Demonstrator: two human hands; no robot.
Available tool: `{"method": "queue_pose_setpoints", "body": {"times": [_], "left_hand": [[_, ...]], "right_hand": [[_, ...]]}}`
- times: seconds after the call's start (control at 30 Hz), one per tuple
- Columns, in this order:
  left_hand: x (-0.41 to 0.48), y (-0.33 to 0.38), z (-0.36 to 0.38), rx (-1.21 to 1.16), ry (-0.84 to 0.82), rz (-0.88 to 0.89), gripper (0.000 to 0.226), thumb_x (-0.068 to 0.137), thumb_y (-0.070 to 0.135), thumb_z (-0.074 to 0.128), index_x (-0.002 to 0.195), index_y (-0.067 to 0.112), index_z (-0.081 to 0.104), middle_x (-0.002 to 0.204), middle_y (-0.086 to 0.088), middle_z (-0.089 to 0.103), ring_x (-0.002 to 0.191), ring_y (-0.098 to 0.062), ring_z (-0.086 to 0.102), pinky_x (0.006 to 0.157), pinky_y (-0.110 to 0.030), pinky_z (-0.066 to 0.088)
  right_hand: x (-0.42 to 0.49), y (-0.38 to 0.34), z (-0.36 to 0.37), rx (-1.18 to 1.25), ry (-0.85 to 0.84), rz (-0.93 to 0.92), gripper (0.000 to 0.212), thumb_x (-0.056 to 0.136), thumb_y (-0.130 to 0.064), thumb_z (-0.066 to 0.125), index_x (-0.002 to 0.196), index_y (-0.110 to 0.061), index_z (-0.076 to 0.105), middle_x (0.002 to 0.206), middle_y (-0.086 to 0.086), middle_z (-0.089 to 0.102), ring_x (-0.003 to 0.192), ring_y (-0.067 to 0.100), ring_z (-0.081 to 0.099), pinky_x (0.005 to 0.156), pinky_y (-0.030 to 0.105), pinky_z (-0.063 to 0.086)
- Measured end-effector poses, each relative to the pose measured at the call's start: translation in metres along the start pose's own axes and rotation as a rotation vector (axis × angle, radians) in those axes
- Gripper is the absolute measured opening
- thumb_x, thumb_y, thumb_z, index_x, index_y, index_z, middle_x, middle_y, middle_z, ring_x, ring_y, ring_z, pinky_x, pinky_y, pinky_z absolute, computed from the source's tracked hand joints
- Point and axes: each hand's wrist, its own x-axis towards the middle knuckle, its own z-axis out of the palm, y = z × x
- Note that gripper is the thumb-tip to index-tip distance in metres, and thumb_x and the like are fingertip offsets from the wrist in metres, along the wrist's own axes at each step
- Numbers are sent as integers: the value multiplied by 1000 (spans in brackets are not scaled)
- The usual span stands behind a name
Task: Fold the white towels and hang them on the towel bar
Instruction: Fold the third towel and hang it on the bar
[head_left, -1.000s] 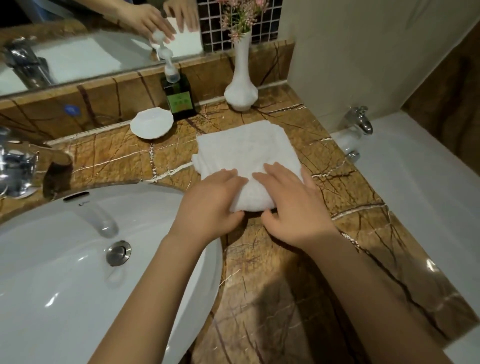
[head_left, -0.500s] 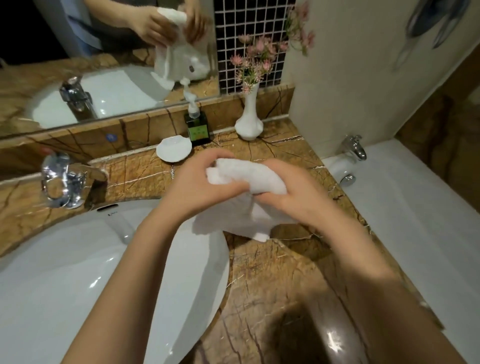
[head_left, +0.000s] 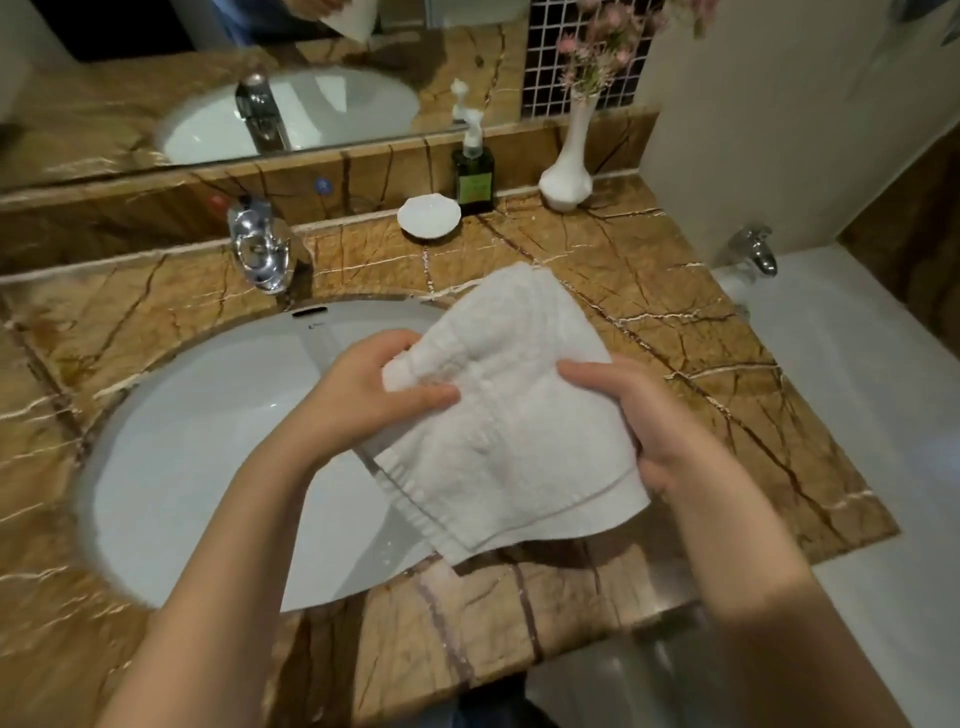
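Left hand (head_left: 363, 395) and right hand (head_left: 644, 415) each clutch a side of a folded white towel (head_left: 514, 426), fingers curled into the cloth, holding it above a brown veined marble tabletop (head_left: 649, 291) and the rim of a white sink (head_left: 208, 467). Behind, a chrome faucet (head_left: 260, 249), soap dish (head_left: 429, 215), green pump bottle (head_left: 472, 176) and flower vase (head_left: 566, 171) line the mirror (head_left: 130, 104); a bathtub (head_left: 857, 389) adjoins at right.

1. A brown veined marble surface (head_left: 649, 291) surrounds a white oval basin (head_left: 208, 467), with a chrome tap (head_left: 260, 249) behind it.
2. A wide wall mirror (head_left: 156, 78) runs above, beside small black mosaic tiles (head_left: 545, 67).
3. To the right, a white bathtub (head_left: 857, 389) with a chrome spout (head_left: 756, 252) sits below a cream wall (head_left: 779, 130).
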Motion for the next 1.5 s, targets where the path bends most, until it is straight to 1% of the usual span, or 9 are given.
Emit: {"method": "queue_pose_setpoints", "body": {"times": [0.23,0.37,0.57,0.77,0.97,1.13,1.27,1.37,1.5], "left_hand": [[-57,-68,3,272,-102,-204,56,73,55,70,119,24,62,124,8,60,114,-12,54,94,-30,43],[-72,-102,28,397,-111,-302,54,76,56,68,122,30,59,124,10,58,107,-10,53,82,-26,39],[-85,-110,43,500,100,-294,29,73,61,64,91,38,63,78,18,54,79,-8,51,54,-20,30],[-107,-96,36,533,256,-297,21,79,52,64,79,32,57,70,13,51,74,-13,49,50,-23,27],[-114,-42,37,344,306,-255,16,78,44,65,68,32,60,67,11,58,67,-5,53,53,-25,34],[-103,-2,56,232,416,-304,23,75,35,68,56,32,55,66,11,60,65,-6,56,53,-21,35],[-96,18,68,-236,396,-347,23,78,13,71,57,21,65,64,-3,64,64,-16,57,68,-34,47],[-95,39,93,-294,283,-283,12,68,13,63,74,10,72,74,-21,67,68,-18,56,70,-34,47],[-92,45,117,-332,195,-244,25,74,15,66,98,20,73,82,1,71,68,-13,69,70,-31,57]], "right_hand": [[-31,100,38,-24,42,145,22,85,-23,65,104,-12,71,94,7,75,85,24,73,68,32,56],[-33,149,48,-337,243,71,35,84,-37,64,112,-17,65,103,3,71,95,25,67,89,45,52],[-42,170,63,-1118,559,-239,40,90,-49,49,109,-13,54,106,6,53,101,24,51,80,39,48],[-54,167,70,-1269,632,-351,45,89,-42,57,126,-16,49,116,8,48,108,25,41,86,39,36],[-67,116,79,-1003,282,-482,32,86,-54,52,98,-29,66,100,-16,56,102,7,49,90,36,42],[-73,86,92,-479,-101,-138,65,61,-75,56,105,-27,60,95,-5,66,89,11,65,82,37,54],[-68,70,74,-166,-180,100,48,71,-56,72,106,-23,66,89,0,74,80,16,72,59,26,53],[-61,58,57,-114,-60,136,25,81,-31,71,97,-12,72,82,7,75,73,17,73,57,24,54],[-44,41,9,-236,-62,187,9,86,-8,65,89,-7,74,85,13,75,76,24,72,69,33,56]]}}
